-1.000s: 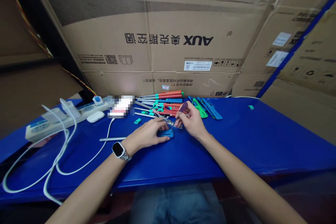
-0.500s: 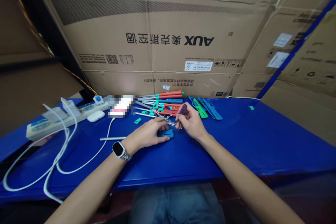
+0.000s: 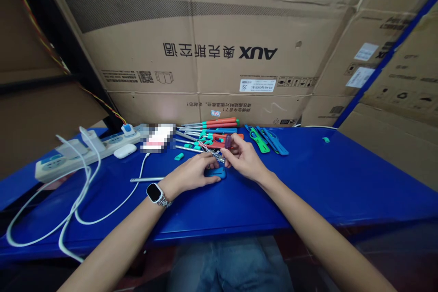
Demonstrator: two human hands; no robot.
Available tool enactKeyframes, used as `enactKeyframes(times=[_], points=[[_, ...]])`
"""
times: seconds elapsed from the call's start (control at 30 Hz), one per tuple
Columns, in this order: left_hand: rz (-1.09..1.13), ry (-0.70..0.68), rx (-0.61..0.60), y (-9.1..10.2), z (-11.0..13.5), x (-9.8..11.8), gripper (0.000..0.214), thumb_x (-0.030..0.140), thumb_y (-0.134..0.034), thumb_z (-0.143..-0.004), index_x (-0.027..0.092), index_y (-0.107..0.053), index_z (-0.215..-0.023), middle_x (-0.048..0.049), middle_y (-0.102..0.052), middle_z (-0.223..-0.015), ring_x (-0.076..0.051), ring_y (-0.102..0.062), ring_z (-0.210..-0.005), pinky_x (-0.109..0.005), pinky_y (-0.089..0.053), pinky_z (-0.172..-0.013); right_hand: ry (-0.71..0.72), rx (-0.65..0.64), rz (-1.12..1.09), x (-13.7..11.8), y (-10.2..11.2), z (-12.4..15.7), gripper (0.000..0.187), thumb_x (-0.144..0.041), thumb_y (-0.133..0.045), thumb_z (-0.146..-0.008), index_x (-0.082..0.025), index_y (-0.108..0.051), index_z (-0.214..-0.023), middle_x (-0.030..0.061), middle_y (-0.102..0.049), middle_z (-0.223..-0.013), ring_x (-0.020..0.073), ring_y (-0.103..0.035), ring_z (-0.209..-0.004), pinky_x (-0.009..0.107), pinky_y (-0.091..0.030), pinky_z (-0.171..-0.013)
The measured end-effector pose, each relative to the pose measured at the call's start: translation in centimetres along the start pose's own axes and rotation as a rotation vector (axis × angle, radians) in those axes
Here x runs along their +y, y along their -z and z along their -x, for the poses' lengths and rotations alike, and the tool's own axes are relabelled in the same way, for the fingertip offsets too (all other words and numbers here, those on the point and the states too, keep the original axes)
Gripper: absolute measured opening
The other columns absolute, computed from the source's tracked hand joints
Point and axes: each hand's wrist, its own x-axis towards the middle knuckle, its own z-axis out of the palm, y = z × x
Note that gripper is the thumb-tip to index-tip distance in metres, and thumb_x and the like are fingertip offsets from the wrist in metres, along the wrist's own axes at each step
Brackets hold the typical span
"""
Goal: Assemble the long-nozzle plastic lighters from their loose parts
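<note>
My left hand (image 3: 193, 173) rests on the blue table (image 3: 308, 178), fingers curled down onto a small blue handle piece (image 3: 216, 172). My right hand (image 3: 243, 157) pinches a small purple-handled screwdriver (image 3: 227, 141), its tip pointing down at a small metal part (image 3: 221, 159) just above the blue piece. The two hands almost touch. A watch sits on my left wrist. Behind the hands lies a pile of red, blue and green-handled tools (image 3: 212, 134).
Green and blue plastic handles (image 3: 265, 139) lie right of the pile. A white power strip (image 3: 85, 148) with cables, an earbud case (image 3: 125, 151) and a loose metal rod (image 3: 147, 179) sit at left. Small teal caps (image 3: 179, 156) are scattered. Cardboard boxes (image 3: 219, 50) wall the back.
My right hand has shifted slightly left and tilted the purple screwdriver more upright over the metal part. My left hand has stayed on the blue piece.
</note>
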Motion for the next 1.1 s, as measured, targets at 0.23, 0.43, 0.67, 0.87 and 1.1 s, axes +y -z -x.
enactKeyframes(times=[0.23, 0.43, 0.67, 0.87, 1.1], points=[[0.039, -0.026, 0.013, -0.1, 0.0, -0.2, 0.03, 0.039, -0.07, -0.081, 0.021, -0.066, -0.104, -0.0053, -0.066, -0.1, -0.023, -0.063, -0.091, -0.033, -0.05, -0.08, -0.049, -0.023, -0.094, 0.3, -0.2, -0.3, 0.026, -0.044, -0.063, -0.088, -0.025, -0.046, -0.087, -0.0023, -0.062, -0.067, 0.0134, -0.059, -0.05, 0.027, -0.051, -0.048], [0.252, -0.075, 0.326, 1.7, -1.4, 1.4, 0.027, 0.039, -0.063, -0.087, 0.017, -0.065, -0.104, -0.005, -0.067, -0.09, -0.017, -0.061, -0.076, -0.03, -0.049, -0.07, -0.017, -0.004, -0.038, 0.4, -0.6, -0.5, 0.027, -0.046, -0.064, -0.086, -0.023, -0.049, -0.087, -0.0019, -0.063, -0.067, 0.0135, -0.06, -0.049, 0.026, -0.049, -0.046], [0.574, -0.048, 0.474, 1.7, -5.3, 3.3, 0.027, 0.04, -0.071, -0.083, 0.016, -0.059, -0.076, -0.0001, -0.061, -0.066, -0.012, -0.056, -0.059, -0.024, -0.045, -0.056, -0.082, 0.128, 0.054, 0.5, -1.3, -0.6, 0.024, -0.039, -0.066, -0.082, -0.02, -0.053, -0.076, -0.0031, -0.057, -0.057, 0.0138, -0.059, -0.044, 0.025, -0.047, -0.043], [0.458, -0.186, 0.477, 2.2, -4.4, 1.9, 0.025, 0.04, -0.061, -0.092, 0.019, -0.074, -0.092, -0.0082, -0.063, -0.101, -0.019, -0.06, -0.096, -0.034, -0.051, -0.085, -0.116, -0.055, -0.189, -0.7, 0.1, -0.7, 0.045, -0.046, -0.066, -0.083, -0.021, -0.053, -0.117, 0.0009, -0.066, -0.082, 0.012, -0.061, -0.052, 0.022, -0.047, -0.039], [0.591, -0.14, 0.538, 1.6, -4.3, 2.9, 0.029, 0.045, -0.064, -0.088, 0.019, -0.07, -0.099, -0.0082, -0.066, -0.1, -0.018, -0.062, -0.091, -0.032, -0.052, -0.079, -0.028, 0.033, -0.083, -0.5, 0.3, -0.6, 0.03, -0.045, -0.068, -0.082, -0.016, -0.063, -0.088, 0.0024, -0.066, -0.078, 0.0112, -0.058, -0.061, 0.021, -0.047, -0.047]])
